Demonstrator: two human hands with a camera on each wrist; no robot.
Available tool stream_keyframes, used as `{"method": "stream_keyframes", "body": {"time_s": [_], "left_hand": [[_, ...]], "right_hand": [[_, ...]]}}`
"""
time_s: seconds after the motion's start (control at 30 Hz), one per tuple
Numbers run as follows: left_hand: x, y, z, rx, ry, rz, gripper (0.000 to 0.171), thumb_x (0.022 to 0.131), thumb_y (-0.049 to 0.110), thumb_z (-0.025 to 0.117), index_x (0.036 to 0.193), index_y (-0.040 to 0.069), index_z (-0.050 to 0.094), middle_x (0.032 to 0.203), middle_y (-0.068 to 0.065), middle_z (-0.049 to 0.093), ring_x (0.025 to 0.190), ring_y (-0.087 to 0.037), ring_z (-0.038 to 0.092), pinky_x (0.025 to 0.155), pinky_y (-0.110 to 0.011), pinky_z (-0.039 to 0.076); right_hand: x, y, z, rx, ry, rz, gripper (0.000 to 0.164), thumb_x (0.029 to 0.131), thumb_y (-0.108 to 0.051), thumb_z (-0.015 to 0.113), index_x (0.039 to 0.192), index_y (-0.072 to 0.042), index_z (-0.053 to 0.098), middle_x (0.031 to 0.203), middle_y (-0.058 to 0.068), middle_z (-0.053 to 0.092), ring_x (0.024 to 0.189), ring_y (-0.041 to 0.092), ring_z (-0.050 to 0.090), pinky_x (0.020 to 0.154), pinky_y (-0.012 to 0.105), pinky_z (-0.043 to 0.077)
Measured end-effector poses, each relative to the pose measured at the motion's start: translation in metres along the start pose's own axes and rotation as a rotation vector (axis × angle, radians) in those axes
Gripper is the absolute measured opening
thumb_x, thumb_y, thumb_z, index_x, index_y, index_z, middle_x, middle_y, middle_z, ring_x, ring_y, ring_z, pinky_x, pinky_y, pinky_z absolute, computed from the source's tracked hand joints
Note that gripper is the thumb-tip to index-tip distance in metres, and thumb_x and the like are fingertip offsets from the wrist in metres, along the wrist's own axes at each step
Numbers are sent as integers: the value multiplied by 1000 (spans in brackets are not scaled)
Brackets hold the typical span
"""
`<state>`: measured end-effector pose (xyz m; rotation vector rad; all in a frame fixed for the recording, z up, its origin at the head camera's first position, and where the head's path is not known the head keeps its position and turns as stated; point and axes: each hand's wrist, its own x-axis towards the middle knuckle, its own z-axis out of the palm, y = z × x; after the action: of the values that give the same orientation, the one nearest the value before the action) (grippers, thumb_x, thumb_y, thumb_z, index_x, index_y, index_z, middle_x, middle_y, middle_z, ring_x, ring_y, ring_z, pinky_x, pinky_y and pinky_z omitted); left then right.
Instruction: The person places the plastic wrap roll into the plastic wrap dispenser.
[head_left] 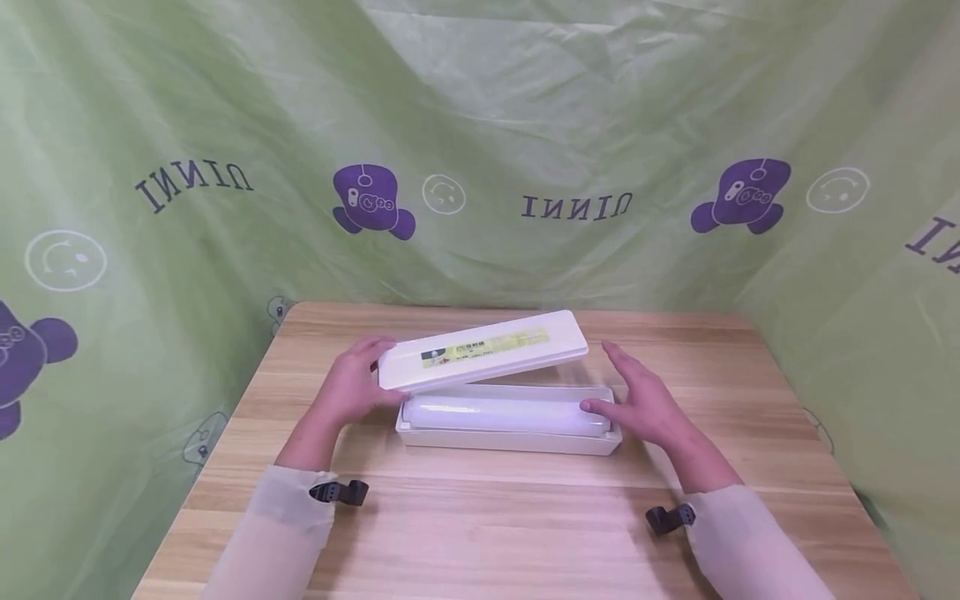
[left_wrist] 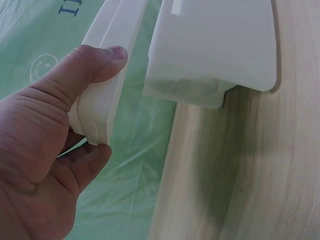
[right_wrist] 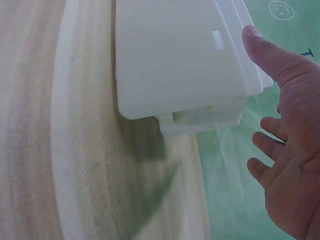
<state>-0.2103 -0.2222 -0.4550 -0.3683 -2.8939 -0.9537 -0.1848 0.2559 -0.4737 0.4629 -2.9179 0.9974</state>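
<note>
A long white box (head_left: 510, 442) sits on the table with a roll of clear film (head_left: 502, 414) lying inside it. Its white lid (head_left: 555, 329), with a green and yellow label (head_left: 486, 347), is tilted above and behind the box. My left hand (head_left: 358, 383) grips the lid's left end, thumb on the near side and fingers round the far side, as the left wrist view shows. At the box's right end my right hand (head_left: 648, 404) is spread with fingers apart, thumb over the box's end and the other fingertips just off the lid's right end.
The wood-grain table (head_left: 480, 525) stretches around the box on all sides. A green printed curtain (head_left: 480, 100) hangs behind the table and along both sides. Small black camera mounts (head_left: 341, 492) sit on both sleeves.
</note>
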Motion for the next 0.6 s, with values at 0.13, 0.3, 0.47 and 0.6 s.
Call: {"method": "stream_keyframes", "body": {"time_s": [0.13,0.3,0.47,0.6], "left_hand": [[-2,3,1,-13,-13,23,96,59,33,100,142,5,61,151,-15,53,139,-41,49,116,-58,40],[-3,6,1,-16,-20,46,96,59,33,100,142,5,62,149,-14,55,137,-40,51,115,-57,42],[-5,12,-1,-14,-40,48,101,58,35,100,145,5,59,151,-16,54,138,-41,51,116,-57,41],[-5,16,-2,-24,-55,57,101,59,35,100,146,5,58,151,-15,53,138,-40,51,115,-55,42]], "right_hand": [[5,-2,1,4,-1,11,118,80,-62,83,166,-9,21,169,19,26,151,47,29,122,63,27],[10,-5,1,9,-2,8,123,77,-63,84,166,-8,19,169,19,25,151,47,28,122,62,26],[14,-7,0,9,-4,17,127,74,-65,85,167,-11,17,169,20,23,151,48,27,121,64,26],[16,-10,-2,10,-8,26,129,72,-65,86,167,-13,16,170,19,23,151,48,27,121,64,26]]}}
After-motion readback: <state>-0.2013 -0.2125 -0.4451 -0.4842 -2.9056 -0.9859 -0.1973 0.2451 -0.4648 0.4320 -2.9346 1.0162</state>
